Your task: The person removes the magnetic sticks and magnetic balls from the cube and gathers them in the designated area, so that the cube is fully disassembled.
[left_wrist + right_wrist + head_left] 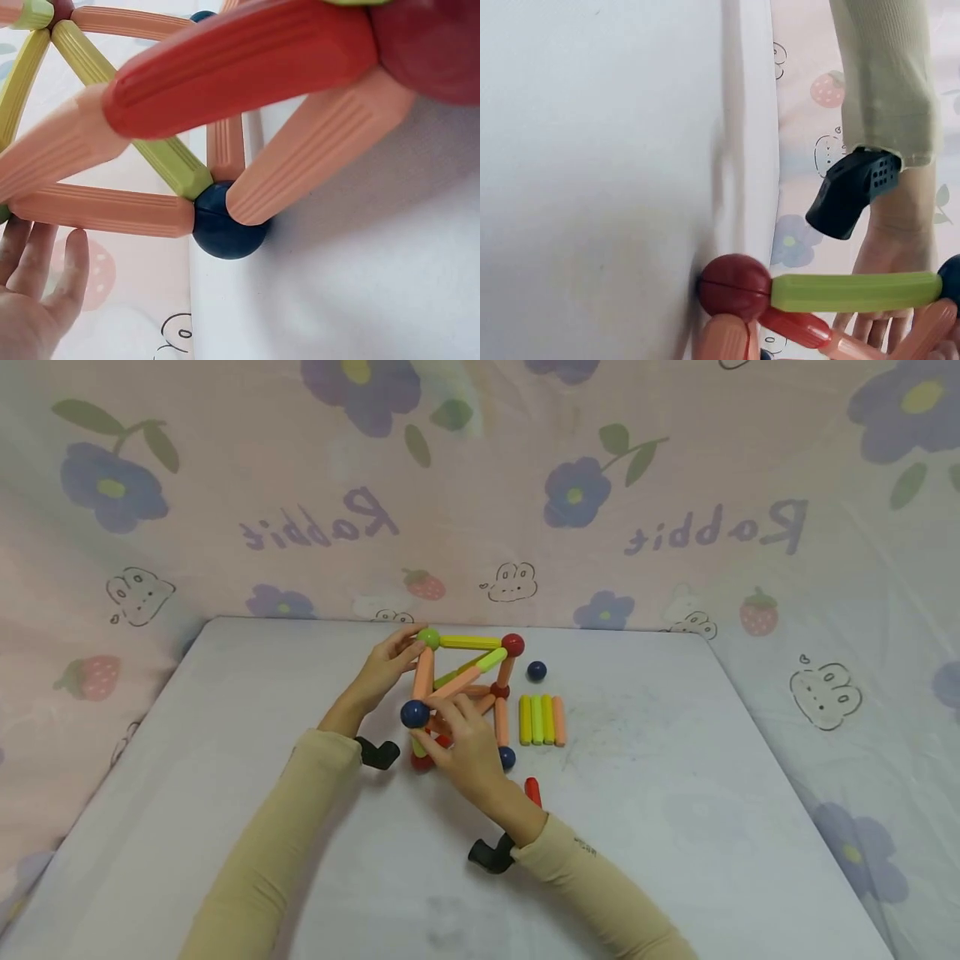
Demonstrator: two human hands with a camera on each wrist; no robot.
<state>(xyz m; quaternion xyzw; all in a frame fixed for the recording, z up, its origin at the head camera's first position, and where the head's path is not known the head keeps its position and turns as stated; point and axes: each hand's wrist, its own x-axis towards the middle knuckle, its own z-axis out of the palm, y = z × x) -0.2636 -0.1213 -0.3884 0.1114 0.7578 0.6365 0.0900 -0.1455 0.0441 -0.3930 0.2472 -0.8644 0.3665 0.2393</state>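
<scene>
By the left hand (381, 672), a green ball (428, 638) at the far left top corner of the stick-and-ball frame (455, 683) is pinched, perhaps so that wobbling on the white table (637, 777) is stopped. Next, a dark blue ball (415, 714) at a near corner is held between the thumb and fingers of the right hand (471, 753), likely so that it is steadied. To the right, four sticks (542, 720) are laid side by side, with a loose blue ball (536, 671) just behind, perhaps for easy reach.
</scene>
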